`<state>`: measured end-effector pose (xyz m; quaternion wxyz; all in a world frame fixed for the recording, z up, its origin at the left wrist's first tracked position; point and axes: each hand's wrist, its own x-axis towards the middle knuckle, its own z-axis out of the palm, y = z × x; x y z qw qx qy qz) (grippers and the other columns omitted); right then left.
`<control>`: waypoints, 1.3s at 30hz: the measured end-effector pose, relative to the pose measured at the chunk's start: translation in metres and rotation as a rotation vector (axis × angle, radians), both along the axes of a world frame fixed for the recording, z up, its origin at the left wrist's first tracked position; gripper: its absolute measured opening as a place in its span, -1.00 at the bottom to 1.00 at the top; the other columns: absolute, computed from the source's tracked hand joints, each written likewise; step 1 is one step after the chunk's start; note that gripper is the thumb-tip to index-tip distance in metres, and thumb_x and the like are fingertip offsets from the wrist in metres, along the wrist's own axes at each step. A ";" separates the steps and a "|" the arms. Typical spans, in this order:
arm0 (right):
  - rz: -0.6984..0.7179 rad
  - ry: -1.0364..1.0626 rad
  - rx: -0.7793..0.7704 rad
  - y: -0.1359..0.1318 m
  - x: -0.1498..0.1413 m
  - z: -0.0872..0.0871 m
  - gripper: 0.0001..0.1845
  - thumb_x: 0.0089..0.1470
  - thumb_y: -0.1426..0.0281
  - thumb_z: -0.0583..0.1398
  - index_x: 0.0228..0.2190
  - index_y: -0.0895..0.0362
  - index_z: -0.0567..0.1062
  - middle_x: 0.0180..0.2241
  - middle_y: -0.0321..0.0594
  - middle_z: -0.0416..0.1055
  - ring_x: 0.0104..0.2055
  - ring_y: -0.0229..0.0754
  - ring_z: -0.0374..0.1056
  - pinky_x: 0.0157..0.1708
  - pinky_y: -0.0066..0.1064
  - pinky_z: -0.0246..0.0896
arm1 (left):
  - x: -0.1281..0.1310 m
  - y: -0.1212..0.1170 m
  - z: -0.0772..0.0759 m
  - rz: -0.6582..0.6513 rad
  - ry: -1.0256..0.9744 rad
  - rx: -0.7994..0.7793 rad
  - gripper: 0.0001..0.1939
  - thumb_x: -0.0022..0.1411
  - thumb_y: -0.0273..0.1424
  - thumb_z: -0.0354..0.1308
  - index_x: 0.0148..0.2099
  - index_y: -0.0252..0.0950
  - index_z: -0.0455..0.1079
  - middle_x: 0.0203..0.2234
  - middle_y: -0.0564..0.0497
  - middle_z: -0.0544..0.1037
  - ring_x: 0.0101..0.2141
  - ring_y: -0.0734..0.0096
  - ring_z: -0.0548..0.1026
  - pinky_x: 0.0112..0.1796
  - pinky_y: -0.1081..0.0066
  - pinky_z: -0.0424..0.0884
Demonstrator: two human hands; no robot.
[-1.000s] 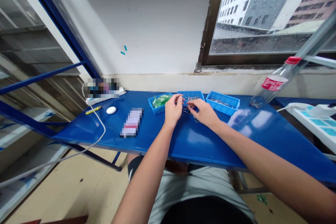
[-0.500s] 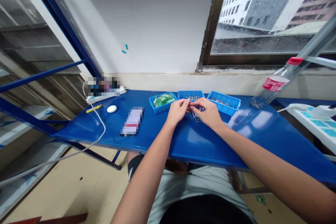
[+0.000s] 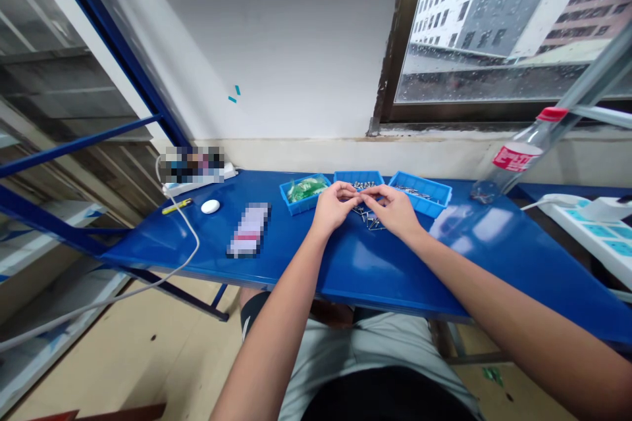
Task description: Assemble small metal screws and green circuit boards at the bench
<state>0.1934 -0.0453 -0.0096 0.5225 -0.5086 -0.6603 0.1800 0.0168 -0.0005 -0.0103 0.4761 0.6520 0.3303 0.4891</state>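
My left hand (image 3: 333, 206) and my right hand (image 3: 392, 208) meet over the blue table (image 3: 306, 256), fingertips pinched together on a small metal part too small to name. A little heap of small metal parts (image 3: 368, 218) lies on the table between and just below the hands. Right behind them stand three blue trays: the left tray (image 3: 302, 192) holds green pieces, the middle tray (image 3: 359, 179) holds small metal parts, and the right tray (image 3: 421, 191) holds thin metal pieces.
A blurred flat object (image 3: 249, 230), a white oval item (image 3: 210, 206), a yellow pen (image 3: 176, 206) and a white cable (image 3: 190, 237) lie at the left. A plastic bottle (image 3: 516, 156) leans at the right. A white power strip (image 3: 600, 227) sits far right.
Both hands have drawn back from the middle tray toward me and now pinch together above the loose metal parts on the table.
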 end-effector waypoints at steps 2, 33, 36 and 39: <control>-0.001 -0.007 -0.009 0.001 0.001 0.000 -0.71 0.18 0.16 0.28 -0.20 0.08 0.67 -0.19 -0.13 0.64 -0.29 -0.10 0.52 -0.29 -0.27 0.44 | 0.001 0.000 0.000 0.004 -0.013 -0.013 -0.67 0.10 -0.38 0.45 -0.15 -0.32 0.41 -0.27 -0.13 0.67 -0.23 0.27 0.65 -0.09 0.25 0.55; 0.026 -0.029 -0.075 -0.005 -0.006 0.002 -0.60 0.14 0.05 0.29 -0.21 0.11 0.66 -0.34 -0.16 0.62 -0.43 -0.14 0.43 -0.48 -0.35 0.31 | 0.000 0.002 0.004 0.023 -0.162 -0.100 -0.65 0.01 -0.22 0.50 -0.32 -0.36 0.51 -0.11 -0.18 0.65 -0.09 0.21 0.62 0.04 0.18 0.50; 0.039 -0.030 -0.087 -0.005 -0.005 0.001 -0.65 0.18 0.10 0.27 -0.19 0.09 0.66 -0.27 -0.17 0.64 -0.40 -0.12 0.47 -0.40 -0.30 0.39 | -0.001 0.001 0.006 0.010 -0.147 -0.105 -0.65 0.02 -0.21 0.50 -0.28 -0.36 0.56 -0.12 -0.17 0.66 -0.10 0.21 0.61 0.04 0.19 0.50; 0.089 -0.020 -0.069 -0.003 -0.003 0.000 -0.71 0.21 0.16 0.25 -0.17 0.06 0.66 -0.17 -0.19 0.65 -0.22 -0.05 0.55 -0.18 -0.23 0.46 | -0.001 -0.001 0.008 -0.025 -0.084 -0.078 -0.65 0.09 -0.20 0.46 -0.16 -0.34 0.63 -0.11 -0.17 0.67 -0.07 0.17 0.60 0.06 0.18 0.49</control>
